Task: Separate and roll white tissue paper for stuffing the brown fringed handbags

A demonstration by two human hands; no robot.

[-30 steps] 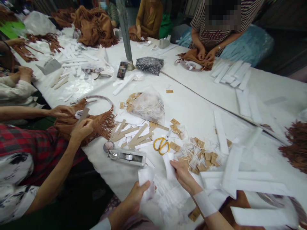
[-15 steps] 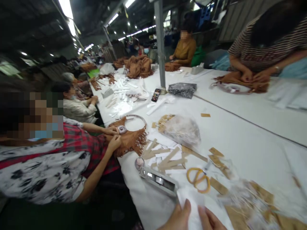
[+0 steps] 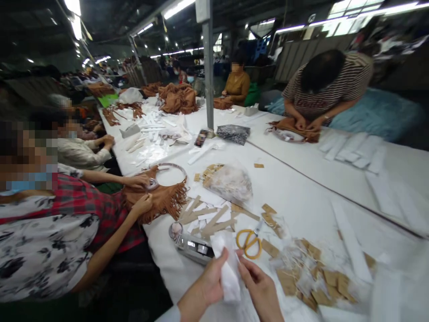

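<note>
A folded white strip (image 3: 229,279), paper or thin cloth, stands between my hands over the near table edge. My left hand (image 3: 208,276) is closed on it, with the thumb pressed on its face. At the strip's right edge, my right hand (image 3: 258,281) pinches with thumb and forefinger. Just behind the strip lies a grey device with a lit display (image 3: 194,246), partly covered by it. Yellow-handled scissors (image 3: 248,244) rest a little beyond my right hand. Brown tags with strings (image 3: 318,273) lie in a loose heap to the right.
Brown and white paper strips (image 3: 208,217) and a clear plastic bag (image 3: 231,183) lie farther in. A metal post (image 3: 208,67) rises from the table. On the left, a co-worker handles a brown fringed bag (image 3: 164,197); another works across the table (image 3: 368,197).
My hands and the white strip have come up and farther into view, overlapping the device. The view has swung to the right, so more of the table's right side shows.
</note>
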